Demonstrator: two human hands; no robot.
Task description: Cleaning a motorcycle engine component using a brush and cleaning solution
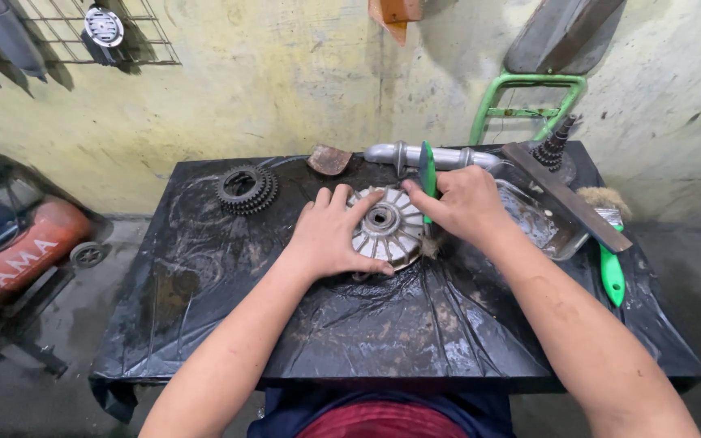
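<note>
A round silver metal disc with radial fins [389, 227] lies flat on a table covered in black plastic sheet [229, 308]. My left hand [328, 235] rests on the disc's left side and steadies it, fingers spread over the fins. My right hand [460, 203] grips a green-handled brush [427, 172], whose handle sticks up between the fingers; its working end is down at the disc's right edge, hidden by the hand.
A dark stacked gear [247, 189] sits at the back left of the table. Behind the disc lie a grey metal tube [456, 157] and a rusty scrap [328, 160]. To the right are a metal tray [541, 223], a long flat bar [565, 197], another green-handled brush [610, 268] and a toothed shaft [552, 148].
</note>
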